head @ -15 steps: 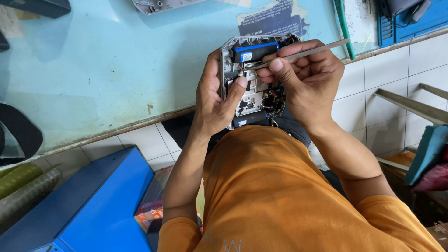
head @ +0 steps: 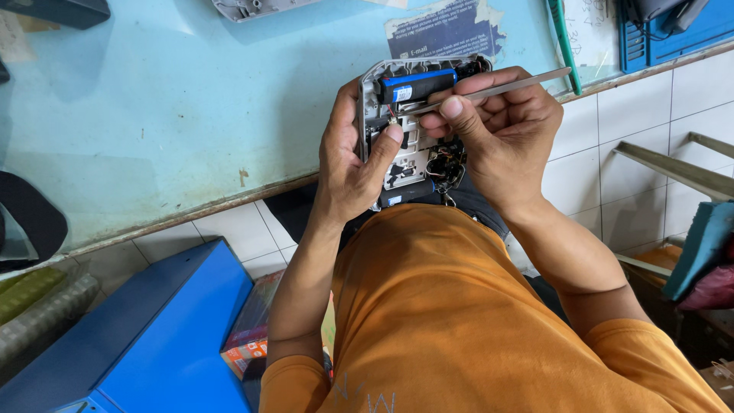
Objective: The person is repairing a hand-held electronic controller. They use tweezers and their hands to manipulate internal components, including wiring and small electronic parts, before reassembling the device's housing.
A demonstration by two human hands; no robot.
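An opened grey device point(head: 405, 130) with its inner parts bare rests at the near edge of a pale blue table point(head: 168, 115). A blue and black cylindrical battery point(head: 417, 82) lies across its top, and loose wires point(head: 447, 160) hang at its lower right. My left hand point(head: 348, 157) grips the device's left side, thumb pressed on the inside near the battery. My right hand point(head: 501, 130) pinches metal tweezers point(head: 489, 90), their tip just under the battery by my left thumb.
A blue box point(head: 153, 336) stands on the tiled floor at lower left. A grey cover piece point(head: 252, 8) and a torn dark sticker point(head: 447, 30) lie at the table's far side. A green strip point(head: 562, 42) and blue tray point(head: 673, 30) sit at upper right.
My left thumb has shifted up nearer the tweezers' tip. Both hands hold the same grip on the device and the tweezers.
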